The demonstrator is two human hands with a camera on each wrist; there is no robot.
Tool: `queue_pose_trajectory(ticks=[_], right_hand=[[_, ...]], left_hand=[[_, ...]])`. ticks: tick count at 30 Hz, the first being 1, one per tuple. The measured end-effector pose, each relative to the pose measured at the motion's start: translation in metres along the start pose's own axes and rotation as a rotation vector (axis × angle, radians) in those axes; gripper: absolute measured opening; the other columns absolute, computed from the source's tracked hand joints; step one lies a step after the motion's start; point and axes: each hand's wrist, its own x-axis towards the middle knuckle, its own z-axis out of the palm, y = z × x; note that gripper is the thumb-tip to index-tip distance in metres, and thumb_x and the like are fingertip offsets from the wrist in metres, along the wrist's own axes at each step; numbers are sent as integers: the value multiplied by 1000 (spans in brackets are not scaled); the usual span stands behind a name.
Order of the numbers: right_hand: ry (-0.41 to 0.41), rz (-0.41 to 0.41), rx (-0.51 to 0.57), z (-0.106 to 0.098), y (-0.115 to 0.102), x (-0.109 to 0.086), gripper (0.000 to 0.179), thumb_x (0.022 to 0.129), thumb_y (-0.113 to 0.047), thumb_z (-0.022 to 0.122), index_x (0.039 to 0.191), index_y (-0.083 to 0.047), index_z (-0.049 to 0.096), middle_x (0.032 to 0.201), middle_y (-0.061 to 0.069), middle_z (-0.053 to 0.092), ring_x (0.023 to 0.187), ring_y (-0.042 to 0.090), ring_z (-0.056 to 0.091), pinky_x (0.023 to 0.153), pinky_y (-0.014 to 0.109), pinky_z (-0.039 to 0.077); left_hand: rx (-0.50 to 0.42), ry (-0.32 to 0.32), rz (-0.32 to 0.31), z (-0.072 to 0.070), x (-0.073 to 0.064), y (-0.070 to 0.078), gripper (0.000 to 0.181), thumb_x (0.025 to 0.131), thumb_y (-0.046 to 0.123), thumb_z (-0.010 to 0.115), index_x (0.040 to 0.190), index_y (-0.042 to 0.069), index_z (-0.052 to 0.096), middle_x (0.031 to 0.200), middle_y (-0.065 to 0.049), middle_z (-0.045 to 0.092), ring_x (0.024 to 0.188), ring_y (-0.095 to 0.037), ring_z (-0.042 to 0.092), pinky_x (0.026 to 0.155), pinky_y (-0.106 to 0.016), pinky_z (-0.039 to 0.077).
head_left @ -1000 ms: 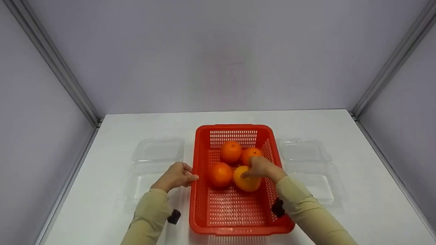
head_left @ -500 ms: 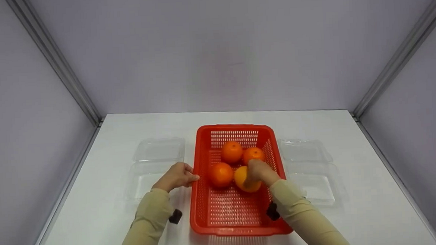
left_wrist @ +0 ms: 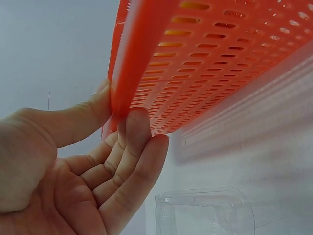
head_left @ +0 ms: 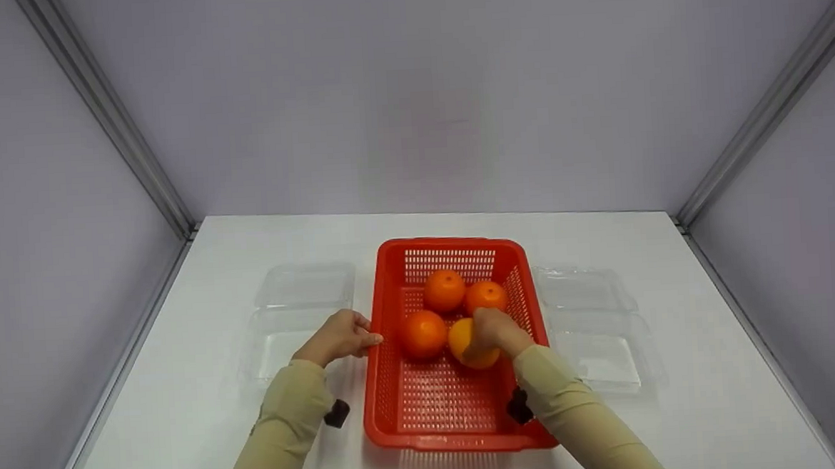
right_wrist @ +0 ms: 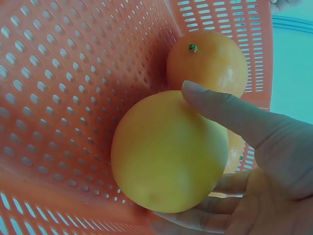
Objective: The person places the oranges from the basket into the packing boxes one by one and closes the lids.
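The left hand (head_left: 338, 336) is pinching the rim of the red basket (head_left: 373, 394), an orange (head_left: 423, 335) is lying between both hands, and the right hand (head_left: 500, 329) is gripping under its thumb a yellow fruit (right_wrist: 166, 152) whose smooth roundness may be inviting a slip.

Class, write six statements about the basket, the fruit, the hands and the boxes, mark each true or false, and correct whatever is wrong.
1. The basket contains four fruits. True.
2. The left hand holds a fruit. False: it grips the basket's rim.
3. The right hand holds the yellow fruit. True.
4. The basket's walls are solid. False: they have holes.
5. One clear box lies left of the basket, another clear box right of it. True.
6. The table is black. False: it is white.
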Motion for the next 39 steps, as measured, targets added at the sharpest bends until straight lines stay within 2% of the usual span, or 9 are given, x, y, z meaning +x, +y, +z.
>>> queue_pose_trajectory(ticks=[4, 9, 13, 23, 33, 39], right_hand=[[-28, 18, 35, 2, 0, 1, 49, 67, -32, 86, 98, -3, 62, 84, 6, 57, 76, 20, 51, 76, 34, 52], [-53, -9, 30, 4, 0, 3, 52, 69, -32, 86, 102, -2, 59, 86, 6, 55, 77, 19, 50, 75, 33, 50], [-70, -32, 34, 7, 1, 4, 53, 69, -31, 86, 104, -2, 58, 87, 6, 56, 77, 18, 50, 74, 32, 49], [-37, -65, 42, 10, 1, 4, 58, 69, -29, 85, 107, 0, 54, 87, 7, 55, 78, 19, 51, 76, 34, 51], [-14, -70, 76, 7, 6, 6, 49, 64, -26, 87, 95, -1, 58, 82, 5, 52, 74, 18, 49, 70, 33, 50], [4, -25, 108, 4, 11, 7, 48, 61, -30, 89, 89, -1, 63, 77, 2, 51, 71, 17, 47, 70, 30, 51]], left_hand=[[-8, -1, 1, 0, 0, 0, 23, 89, 10, 67, 102, -7, 57, 80, -8, 66, 64, -9, 61, 72, -32, 60], [-12, 6, 5, 1, 0, 1, 23, 89, 9, 67, 102, -8, 58, 81, -9, 67, 64, -9, 61, 70, -29, 60], [-6, 8, -2, 0, -2, 1, 24, 89, 9, 67, 103, -9, 58, 83, -12, 69, 64, -8, 61, 73, -33, 61], [12, 10, -20, 0, -1, 0, 26, 90, 12, 67, 104, -8, 59, 83, -12, 68, 65, -10, 62, 77, -38, 61], [-14, -12, 25, 1, 0, -1, 24, 90, 9, 66, 102, -11, 59, 90, -20, 71, 64, -9, 63, 73, -34, 61], [-11, -2, 9, 0, 0, -2, 25, 90, 11, 66, 102, -10, 58, 88, -19, 71, 65, -9, 64, 74, -36, 61]])
